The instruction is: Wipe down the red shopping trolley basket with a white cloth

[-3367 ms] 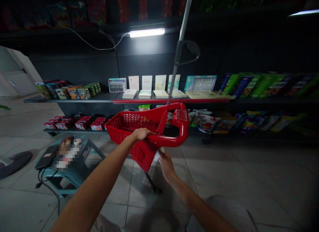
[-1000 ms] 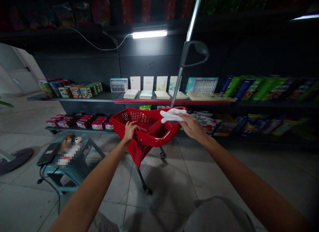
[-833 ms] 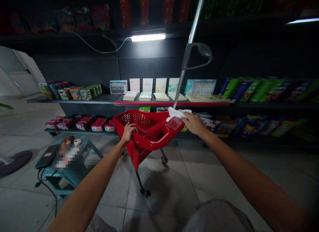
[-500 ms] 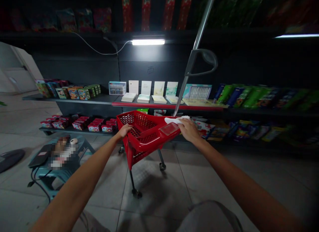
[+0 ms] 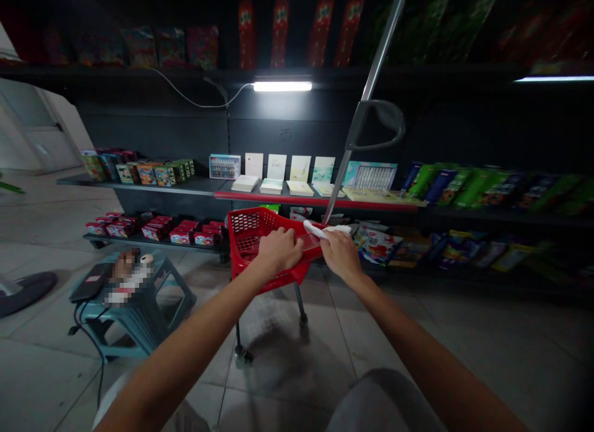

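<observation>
Two bare hands work at 12 o'clock in front of you, near each other but apart. Your left hand [image 5: 281,249] lies over the handle side of the red cart [image 5: 266,223], fingers bent; its underside is hidden, so you cannot tell whether it grips. Your right hand [image 5: 342,252] holds the white cloth [image 5: 313,228] against the far end of the handle, with the cloth projecting from the fingers towards 10 o'clock. Relative to your left hand, the cloth is at 2 o'clock, and the open basket of the cart is at 11 o'clock.

Note the condition of the cart: glossy red plastic, upright on the floor. The basket walls are perforated with rows of slots. One pale panel, partly covered, is set into the handle between your hands. Dark legs run down to black castors, of which you see two. The cloth is soft, folded and plain.

Beyond the cart, a metal pole [image 5: 370,79] leans towards 1 o'clock. One blue-grey stool [image 5: 179,296] stands at 10 o'clock.
</observation>
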The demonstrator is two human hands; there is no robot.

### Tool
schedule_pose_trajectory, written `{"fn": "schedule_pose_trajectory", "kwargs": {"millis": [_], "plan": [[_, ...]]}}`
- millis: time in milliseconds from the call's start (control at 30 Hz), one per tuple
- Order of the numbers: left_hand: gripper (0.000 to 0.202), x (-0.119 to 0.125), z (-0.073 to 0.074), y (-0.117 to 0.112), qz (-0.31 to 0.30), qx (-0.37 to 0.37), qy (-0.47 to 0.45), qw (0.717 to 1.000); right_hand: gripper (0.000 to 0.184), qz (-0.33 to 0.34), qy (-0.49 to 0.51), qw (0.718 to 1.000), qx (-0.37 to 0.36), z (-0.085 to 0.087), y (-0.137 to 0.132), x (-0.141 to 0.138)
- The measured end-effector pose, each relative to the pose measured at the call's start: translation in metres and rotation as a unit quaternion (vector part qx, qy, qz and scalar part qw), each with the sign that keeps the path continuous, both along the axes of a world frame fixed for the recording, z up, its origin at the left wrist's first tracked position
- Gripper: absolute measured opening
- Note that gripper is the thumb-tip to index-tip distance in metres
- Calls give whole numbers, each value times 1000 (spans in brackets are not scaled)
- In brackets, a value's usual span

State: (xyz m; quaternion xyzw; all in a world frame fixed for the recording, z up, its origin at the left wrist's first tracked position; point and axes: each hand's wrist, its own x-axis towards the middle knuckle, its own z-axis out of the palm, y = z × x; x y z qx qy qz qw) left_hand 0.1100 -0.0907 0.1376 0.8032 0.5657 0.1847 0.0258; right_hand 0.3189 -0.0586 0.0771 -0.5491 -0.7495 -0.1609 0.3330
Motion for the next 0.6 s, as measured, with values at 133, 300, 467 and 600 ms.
{"fn": "schedule_pose_trajectory", "kwargs": {"millis": [133, 300, 467, 600], "plan": [[50, 1, -12, -17, -12, 61, 19, 998, 34, 85, 41, 994, 58, -8, -12, -8], [50, -41, -13, -13, -42, 73, 49, 995, 36, 191, 20, 979, 67, -16, -18, 5], [51, -80, -9, -10, -56, 69, 66, 994, 39, 223, 8, 972, 71, -23, -15, 20], [52, -105, -7, -6, -69, 68, 63, 993, 39, 237, 60, 969, 40, -28, -19, 18]]}}
